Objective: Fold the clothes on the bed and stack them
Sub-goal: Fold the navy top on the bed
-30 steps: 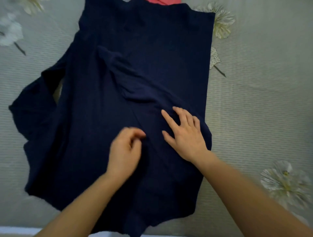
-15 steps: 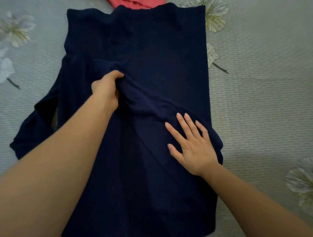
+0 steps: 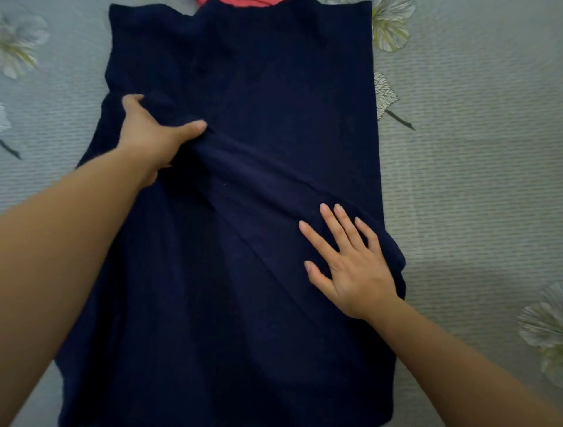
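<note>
The bed [image 3: 472, 183] carries two garments: one navy garment [image 3: 274, 91] spread flat and one coral piece [image 3: 240, 2] showing past its far edge. The left hand [image 3: 152, 137] grips a bunched fold [image 3: 243, 170] at the navy garment's left side, fingers [image 3: 134, 102] curled round the cloth; the fold runs diagonally to the right hand [image 3: 350, 268], pressed flat with fingers spread near its right edge.

This is the only view: a wide-angle camera worn on the head, looking forward and steeply down onto the floral bed sheet [image 3: 472, 183] from close above. Both forearms reach in from the bottom corners, putting the left hand [image 3: 152, 137] and right hand [image 3: 353, 268] mid-frame. The navy garment [image 3: 274, 91] under them fills the centre, cropped at the frame edge beyond the left hand. A coral cloth [image 3: 237, 2] just shows at the top edge.
</note>
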Motion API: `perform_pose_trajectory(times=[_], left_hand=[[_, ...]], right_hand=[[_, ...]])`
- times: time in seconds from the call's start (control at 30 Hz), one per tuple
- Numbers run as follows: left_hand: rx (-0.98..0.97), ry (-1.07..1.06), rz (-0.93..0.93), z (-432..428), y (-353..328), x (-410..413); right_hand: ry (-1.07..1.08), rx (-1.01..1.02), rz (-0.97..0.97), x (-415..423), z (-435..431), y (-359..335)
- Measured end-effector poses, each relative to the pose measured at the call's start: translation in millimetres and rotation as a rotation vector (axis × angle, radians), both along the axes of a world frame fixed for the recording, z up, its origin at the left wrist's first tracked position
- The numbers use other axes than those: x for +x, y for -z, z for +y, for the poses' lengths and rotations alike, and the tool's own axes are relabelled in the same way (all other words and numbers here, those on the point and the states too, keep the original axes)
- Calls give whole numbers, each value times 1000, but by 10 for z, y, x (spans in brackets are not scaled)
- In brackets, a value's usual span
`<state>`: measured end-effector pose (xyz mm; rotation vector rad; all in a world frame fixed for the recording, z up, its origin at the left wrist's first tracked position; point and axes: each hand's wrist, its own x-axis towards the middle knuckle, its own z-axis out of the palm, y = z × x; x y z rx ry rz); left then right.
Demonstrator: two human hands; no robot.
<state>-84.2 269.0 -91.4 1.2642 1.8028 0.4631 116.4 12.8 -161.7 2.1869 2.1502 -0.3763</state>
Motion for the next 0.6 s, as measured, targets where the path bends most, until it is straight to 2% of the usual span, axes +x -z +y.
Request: perform_pose_trajectory(times=[0.07,0.23,0.3,0.4,0.47,0.53,0.6], left_hand=[[75,56,123,-104,103,-104],[365,412,391,-477,182,-319],[440,428,473,-542,157,-564],[524,335,573,-581,90,-1122],[470,205,600,-589,69,-1528],[288,39,587,-591,66,-1892],[93,-35,581,-621,124,-2186]], right_hand=[[0,-2,-2,-7,-9,1],[1,-24,-7,-34,7,-45],[53,-36,34,-100,18,-95],[170,22,142,-398,101,-203],[146,66,190,-744,230,-288],[49,47,239,-1176,386,-345],[-69,0,268,-1613,540,-385]])
